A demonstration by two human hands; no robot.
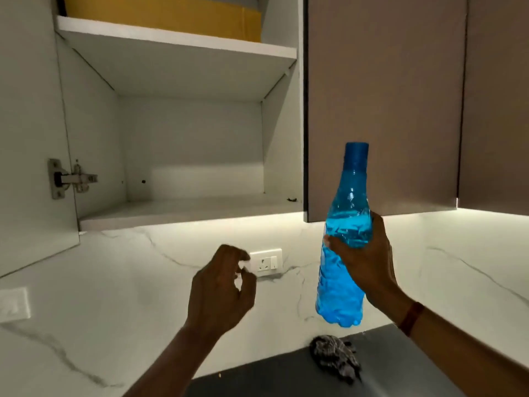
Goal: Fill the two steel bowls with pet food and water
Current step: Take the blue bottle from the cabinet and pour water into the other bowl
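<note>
upright, the blue bottle [343, 245] of water sits gripped in the right hand [369, 262].

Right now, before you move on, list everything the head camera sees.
bottle: one, translucent blue, capped, upright, centre right
wall cabinet: one, white inside, open, upper left
yellow item: one, cabinet's top shelf
closed doors: two, grey-brown, upper right
socket: one, white, marble backsplash
switch plate: one, white, far left
counter: one, dark grey, bottom edge
cloth: one, grey checked, on the counter
wristband: one, reddish-brown, right wrist
left hand: one, raised, fingers loosely curled, holding nothing
right hand: one, grips the bottle's middle
</note>
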